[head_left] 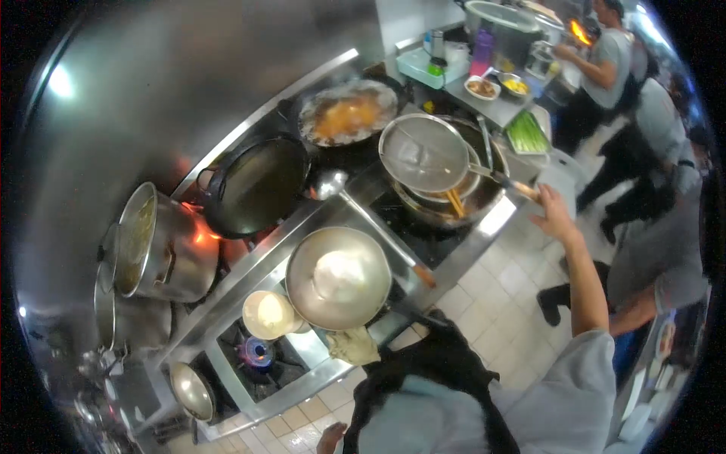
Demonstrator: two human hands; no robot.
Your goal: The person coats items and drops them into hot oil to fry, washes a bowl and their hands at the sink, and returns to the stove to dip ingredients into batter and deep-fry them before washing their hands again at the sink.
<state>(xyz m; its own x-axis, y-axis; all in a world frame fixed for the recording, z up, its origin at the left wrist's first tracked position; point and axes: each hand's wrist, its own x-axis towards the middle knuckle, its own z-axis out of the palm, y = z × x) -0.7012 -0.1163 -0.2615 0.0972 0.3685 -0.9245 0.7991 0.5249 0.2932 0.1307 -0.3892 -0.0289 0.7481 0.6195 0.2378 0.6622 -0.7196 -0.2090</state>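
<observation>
My right hand (556, 213) is closed on the wooden handle end of a large round mesh strainer (425, 151). The strainer rests over a wide metal pot (491, 200), and a smaller bowl-like rim and wooden sticks (455, 203) show beneath it. Low at the bottom edge hangs my left hand (331, 439), away from the stove; its fingers are too small and cut off to read. A bare metal wok (336, 276) stands nearest my body, with a folded cloth (354, 346) at its edge. A long-handled ladle (378, 227) lies across the stove between wok and strainer.
Food bubbles in an oil-filled wok (348, 113) at the back. A dark wok (261, 185) and a tall stockpot (170, 242) stand over flames. A lit burner (259, 352) is beside a cream-coloured container (270, 315). Co-workers (658, 250) stand at right, near a tray of greens (527, 135).
</observation>
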